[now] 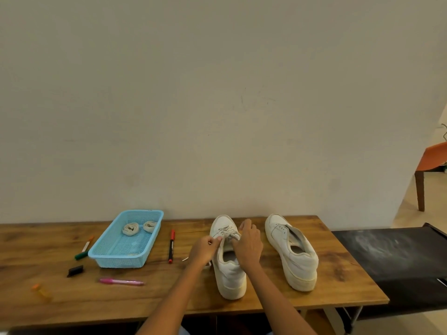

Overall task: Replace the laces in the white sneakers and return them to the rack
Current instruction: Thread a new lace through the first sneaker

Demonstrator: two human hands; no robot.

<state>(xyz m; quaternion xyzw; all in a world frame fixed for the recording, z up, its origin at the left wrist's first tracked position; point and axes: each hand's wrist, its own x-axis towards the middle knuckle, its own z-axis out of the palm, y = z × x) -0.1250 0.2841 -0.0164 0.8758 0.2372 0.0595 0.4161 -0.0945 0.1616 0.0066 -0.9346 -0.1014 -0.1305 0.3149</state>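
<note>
Worked at the laced white sneaker (228, 257), standing toe-away on the wooden counter (72, 301) at the middle. Pinched a strand of its lace (227, 232) in the left grip (205, 247), fingers curled tight at the shoe's 9 o'clock side. Curled the right grip (248, 243) over the tongue at 3 o'clock, fingertips on the lace crossings; cannot tell whether actually pinching a strand. Stood at 3 o'clock of that shoe, well apart, the second sneaker (292, 252), unlaced. Held two rolled laces (130, 228) in the blue basket (116, 258) far off at 9 o'clock. Lay between basket and shoe a red marker (171, 245).
</note>
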